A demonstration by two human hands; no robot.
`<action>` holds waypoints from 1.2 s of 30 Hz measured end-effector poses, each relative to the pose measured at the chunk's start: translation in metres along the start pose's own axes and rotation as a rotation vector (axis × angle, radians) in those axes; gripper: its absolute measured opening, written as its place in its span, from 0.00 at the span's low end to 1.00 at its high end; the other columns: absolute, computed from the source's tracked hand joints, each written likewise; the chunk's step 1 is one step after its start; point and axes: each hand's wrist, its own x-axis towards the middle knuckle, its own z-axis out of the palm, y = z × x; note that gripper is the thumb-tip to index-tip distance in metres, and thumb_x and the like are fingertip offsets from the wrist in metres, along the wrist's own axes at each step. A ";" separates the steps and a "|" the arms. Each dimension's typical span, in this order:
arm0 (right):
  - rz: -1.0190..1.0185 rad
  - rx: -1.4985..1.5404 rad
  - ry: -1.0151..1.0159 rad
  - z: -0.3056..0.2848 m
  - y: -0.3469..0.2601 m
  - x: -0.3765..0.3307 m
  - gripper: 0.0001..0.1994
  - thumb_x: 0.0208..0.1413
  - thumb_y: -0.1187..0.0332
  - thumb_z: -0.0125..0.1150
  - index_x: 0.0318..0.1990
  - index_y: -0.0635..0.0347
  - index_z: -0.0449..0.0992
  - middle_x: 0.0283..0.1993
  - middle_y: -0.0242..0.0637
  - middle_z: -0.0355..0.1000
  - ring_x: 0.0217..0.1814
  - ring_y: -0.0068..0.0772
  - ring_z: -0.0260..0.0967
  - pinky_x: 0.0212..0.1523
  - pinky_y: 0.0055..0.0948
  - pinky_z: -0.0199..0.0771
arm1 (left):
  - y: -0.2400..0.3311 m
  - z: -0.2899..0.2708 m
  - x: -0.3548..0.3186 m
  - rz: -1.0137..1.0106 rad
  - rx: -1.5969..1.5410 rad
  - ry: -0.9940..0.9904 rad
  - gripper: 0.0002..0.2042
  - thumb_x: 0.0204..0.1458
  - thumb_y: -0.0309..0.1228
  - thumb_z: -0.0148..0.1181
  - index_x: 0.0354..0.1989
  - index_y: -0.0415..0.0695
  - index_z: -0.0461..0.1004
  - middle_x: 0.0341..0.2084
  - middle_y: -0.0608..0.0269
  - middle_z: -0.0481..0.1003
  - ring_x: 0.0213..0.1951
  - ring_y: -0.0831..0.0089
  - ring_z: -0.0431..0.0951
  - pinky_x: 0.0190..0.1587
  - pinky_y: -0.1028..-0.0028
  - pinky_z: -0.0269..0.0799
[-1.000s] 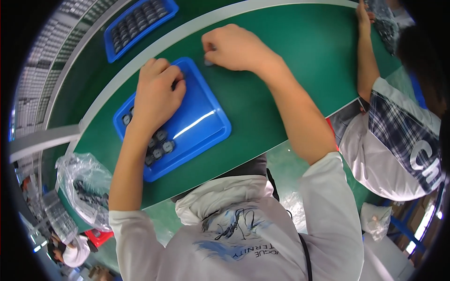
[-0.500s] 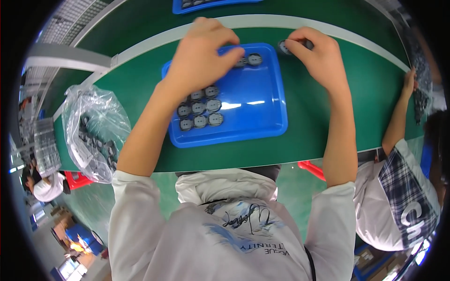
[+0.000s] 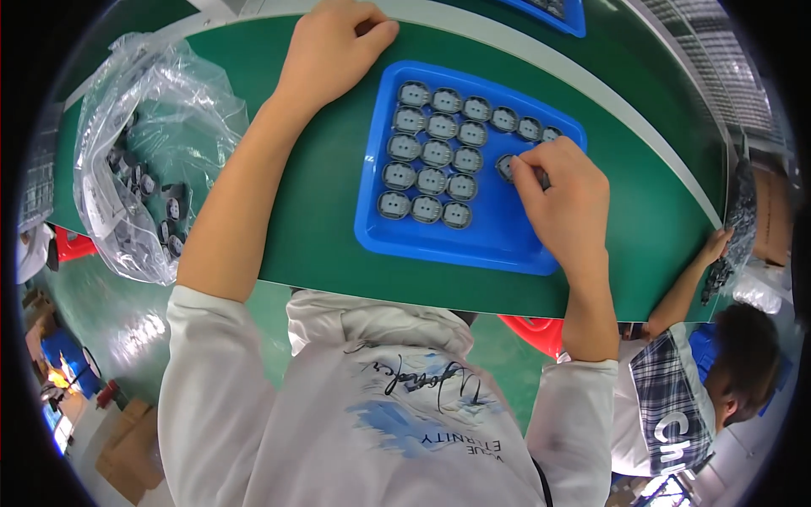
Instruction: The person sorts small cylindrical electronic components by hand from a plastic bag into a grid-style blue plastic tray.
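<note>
A blue tray (image 3: 498, 241) carries rows of round grey plastic parts (image 3: 436, 153), each with small holes in its face. Over the tray's right side, my right hand (image 3: 568, 190) pinches another round grey part (image 3: 505, 167) between thumb and fingers, tilted, just above or touching the tray floor; I cannot tell which. My left hand (image 3: 334, 51) is beyond the tray's far left corner, near the table's far edge, its fingers curled in. Whatever it may hold is hidden.
A clear plastic bag (image 3: 156, 160) with loose dark and grey parts lies left on the green table (image 3: 317, 237). Another blue tray (image 3: 553, 15) is beyond the table's far rail. A co-worker's hand (image 3: 716, 245) touches dark parts at the right.
The view has shifted, so the tray sits farther right. My right hand has brought its part from beside the tray to over it. My left hand has moved off the tray.
</note>
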 end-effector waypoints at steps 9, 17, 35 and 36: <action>0.188 0.106 -0.056 -0.016 -0.001 0.007 0.08 0.46 0.72 0.71 0.31 0.63 0.78 0.26 0.35 0.69 0.26 0.27 0.67 0.28 0.26 0.67 | -0.004 -0.002 0.001 0.032 -0.046 -0.002 0.10 0.49 0.33 0.60 0.27 0.36 0.78 0.27 0.48 0.75 0.36 0.52 0.75 0.41 0.59 0.71; -0.121 0.030 -0.144 -0.007 -0.001 0.012 0.07 0.45 0.76 0.68 0.32 0.64 0.77 0.28 0.37 0.67 0.29 0.34 0.68 0.29 0.30 0.68 | -0.005 -0.002 -0.001 0.031 -0.020 -0.013 0.10 0.48 0.32 0.60 0.27 0.37 0.78 0.27 0.50 0.74 0.37 0.52 0.75 0.42 0.60 0.71; -0.151 0.078 -0.099 0.007 0.006 0.012 0.05 0.48 0.77 0.65 0.32 0.63 0.77 0.29 0.38 0.70 0.30 0.38 0.71 0.31 0.31 0.70 | -0.003 0.003 -0.006 0.014 -0.049 -0.014 0.08 0.48 0.30 0.60 0.28 0.36 0.79 0.28 0.50 0.75 0.37 0.53 0.75 0.42 0.62 0.71; -0.148 0.074 -0.103 0.009 0.006 0.013 0.05 0.48 0.77 0.65 0.32 0.63 0.77 0.29 0.38 0.70 0.30 0.38 0.71 0.31 0.31 0.70 | -0.005 0.006 -0.006 -0.003 -0.062 -0.013 0.08 0.48 0.30 0.60 0.28 0.36 0.79 0.28 0.50 0.75 0.37 0.53 0.75 0.42 0.62 0.71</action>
